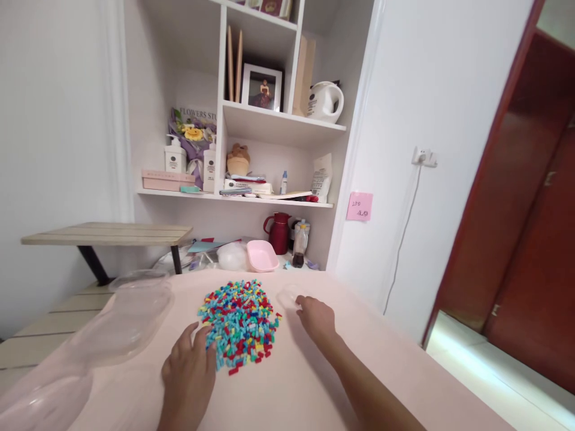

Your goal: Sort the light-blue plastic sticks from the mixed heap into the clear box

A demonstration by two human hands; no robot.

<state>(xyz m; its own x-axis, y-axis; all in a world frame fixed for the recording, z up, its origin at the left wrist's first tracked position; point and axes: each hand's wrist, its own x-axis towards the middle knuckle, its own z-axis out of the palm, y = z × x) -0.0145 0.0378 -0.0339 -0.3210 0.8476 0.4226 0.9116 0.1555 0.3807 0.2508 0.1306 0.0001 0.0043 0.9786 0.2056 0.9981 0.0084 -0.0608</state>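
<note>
A heap of small coloured beads in red, blue, green and yellow lies on the pale pink table. My left hand rests flat at the heap's near left edge, fingers spread and touching the beads. My right hand lies to the right of the heap, its fingertips on a small clear round dish. Whether it grips the dish is unclear.
Clear plastic containers sit along the table's left side. Behind the table are a pink tray, a red jug, a bottle and white wall shelves. A wooden bench stands at left, a red door at right.
</note>
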